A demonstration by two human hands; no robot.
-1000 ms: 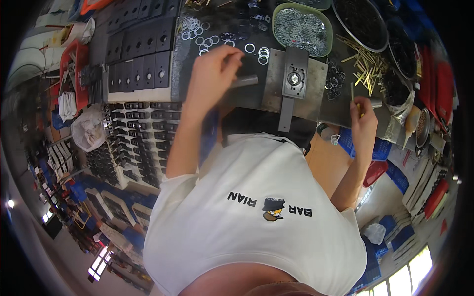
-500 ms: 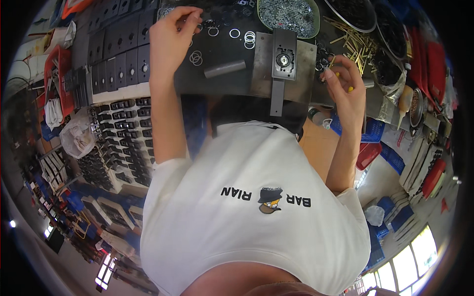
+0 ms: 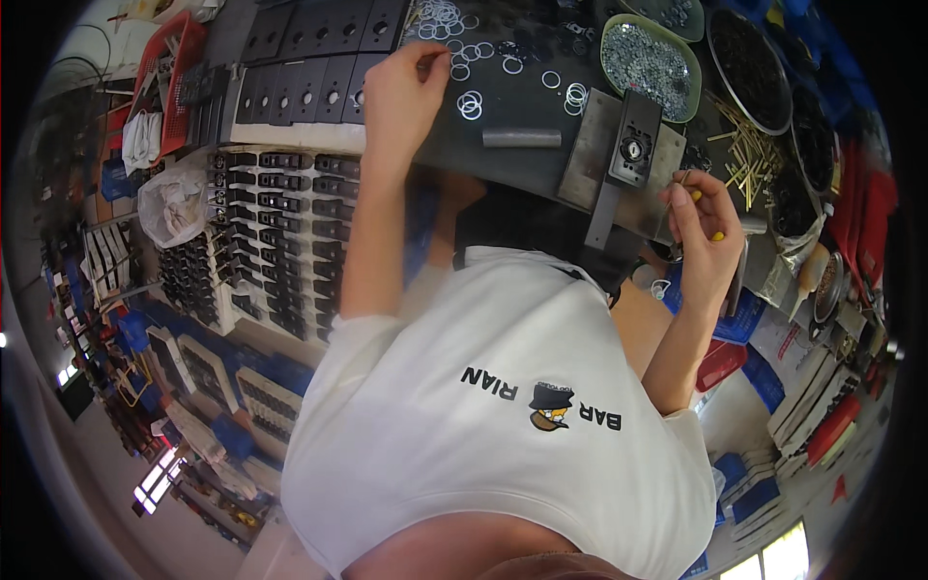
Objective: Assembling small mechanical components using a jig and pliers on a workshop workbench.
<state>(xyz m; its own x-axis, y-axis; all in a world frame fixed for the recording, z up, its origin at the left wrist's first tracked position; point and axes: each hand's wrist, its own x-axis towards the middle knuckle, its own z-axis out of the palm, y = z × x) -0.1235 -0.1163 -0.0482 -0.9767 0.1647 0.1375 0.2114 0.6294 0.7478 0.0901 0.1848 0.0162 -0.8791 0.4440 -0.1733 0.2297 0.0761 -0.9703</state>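
My left hand point(image 3: 404, 106) is over the dark bench, thumb and fingertips pinched together beside the loose silvery rings point(image 3: 469, 104). Whatever is between those fingertips is too small to make out. A black rectangular plate with a round lock cylinder point(image 3: 634, 148) lies on a flat metal block point(image 3: 590, 147), at the bench's near edge. Just right of this block is my right hand point(image 3: 710, 227), its fingers curled around a tool with yellow handle ends point(image 3: 716, 236). Most of that tool is hidden in the hand.
A grey metal bar point(image 3: 522, 138) lies left of the block. Behind stands a green tray point(image 3: 696, 82) of small metal parts; brass-coloured strips point(image 3: 744, 169) are scattered to the right. Black plates point(image 3: 309, 92) stand in rows at the left, above racks of black parts point(image 3: 280, 232).
The whole view has swung, shifting the bench rightward in the picture. Against the rings, my left hand has moved left and nearer. My right hand, still gripping the tool, is closer to the block.
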